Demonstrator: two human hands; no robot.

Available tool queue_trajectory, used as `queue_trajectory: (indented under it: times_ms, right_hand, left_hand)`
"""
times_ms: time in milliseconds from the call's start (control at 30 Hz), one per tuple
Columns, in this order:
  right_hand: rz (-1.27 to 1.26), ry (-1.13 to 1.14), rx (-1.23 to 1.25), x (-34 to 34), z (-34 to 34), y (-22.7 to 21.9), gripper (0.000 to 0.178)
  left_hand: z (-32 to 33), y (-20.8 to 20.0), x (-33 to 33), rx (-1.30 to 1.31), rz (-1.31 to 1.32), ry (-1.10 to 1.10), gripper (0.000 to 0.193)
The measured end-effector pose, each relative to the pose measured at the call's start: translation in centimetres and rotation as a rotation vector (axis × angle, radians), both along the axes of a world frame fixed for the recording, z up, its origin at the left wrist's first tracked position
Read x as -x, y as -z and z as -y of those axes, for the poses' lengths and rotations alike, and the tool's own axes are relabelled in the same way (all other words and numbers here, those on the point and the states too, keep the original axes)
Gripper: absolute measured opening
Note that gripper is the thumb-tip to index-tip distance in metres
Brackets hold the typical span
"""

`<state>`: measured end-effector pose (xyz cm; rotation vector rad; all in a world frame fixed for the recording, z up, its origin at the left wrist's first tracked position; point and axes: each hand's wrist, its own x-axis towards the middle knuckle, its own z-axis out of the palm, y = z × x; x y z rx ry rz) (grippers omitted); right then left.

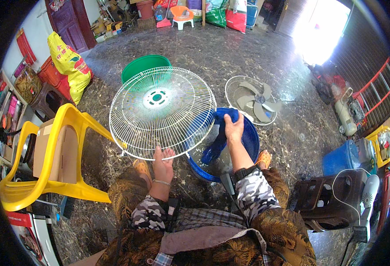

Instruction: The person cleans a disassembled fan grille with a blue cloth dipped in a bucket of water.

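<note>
A white fan grille (148, 98) hangs tilted above the floor (301, 142), its right part over a blue basin (253, 134) holding water. The left hand (163, 166) has its grip clamped on the grille's near rim. The right hand (233, 128) has its grip closed around a wet-looking blue cloth (217, 141) at the grille's right edge; I cannot tell whether cloth and wires touch. The basin stands between 2 orange clogs (264, 158). Beyond it to the right, grey fan blades (258, 99) rest on a round wire guard (233, 91). A green basin (146, 65), partly hidden, stands behind the grille. At left, a yellow chair (80, 191) carries a cardboard box (68, 155).
</note>
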<state>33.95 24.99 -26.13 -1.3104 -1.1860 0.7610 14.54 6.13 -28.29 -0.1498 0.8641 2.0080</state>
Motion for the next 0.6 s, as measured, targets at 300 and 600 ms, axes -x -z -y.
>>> queue_trajectory:
  times_ms: [300,600]
  right_hand:
    - [0.558,-0.243,-0.342,2.8,6.3,0.6,0.038]
    - [0.628,-0.647,-0.406,4.9,13.9,-1.2,0.043]
  left_hand:
    - [-0.2,1.5,0.0,0.033,-0.063,-0.001,0.060]
    - [-0.3,0.8,-0.6,0.038,-0.103,-0.001,0.053]
